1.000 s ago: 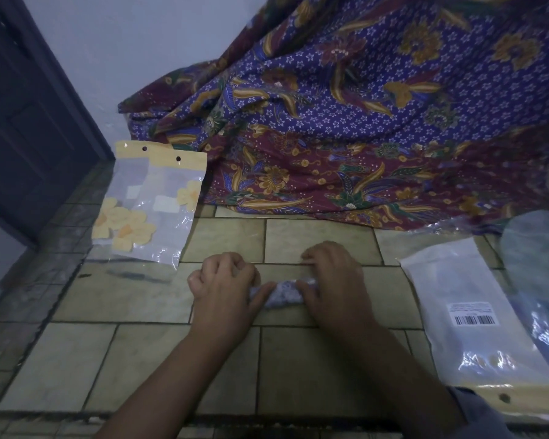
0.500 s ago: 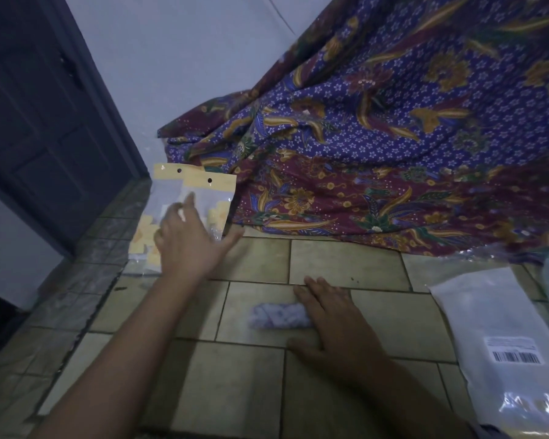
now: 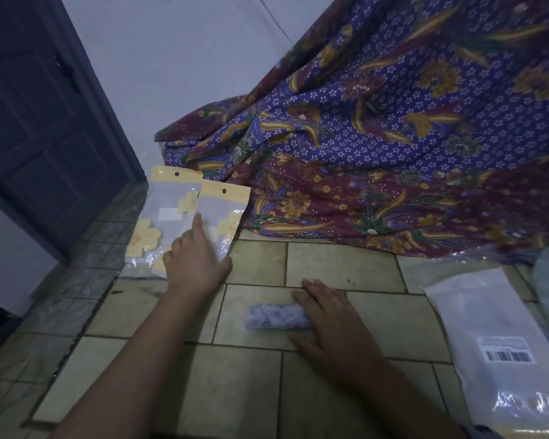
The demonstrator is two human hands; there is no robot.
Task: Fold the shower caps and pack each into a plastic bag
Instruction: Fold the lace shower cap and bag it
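Observation:
A folded shower cap (image 3: 274,315), pale with a purple print, lies as a short roll on the tiled floor. My right hand (image 3: 333,321) rests flat on its right end, fingers straight, pressing it down. My left hand (image 3: 195,259) reaches out to the left and lies on clear plastic bags (image 3: 217,213) with yellow header strips and yellow flower prints; its index finger is stretched onto the nearer bag. The hand covers the bags' lower edge.
A purple and maroon batik cloth (image 3: 393,147) drapes down across the back and right. A white packet with a barcode label (image 3: 501,350) lies at the right on the floor. A dark door (image 3: 42,128) stands at the left beside the pale wall.
My left hand let go of the rolled cap and moved up and left onto the plastic bags. My right hand stayed on the cap, now flat.

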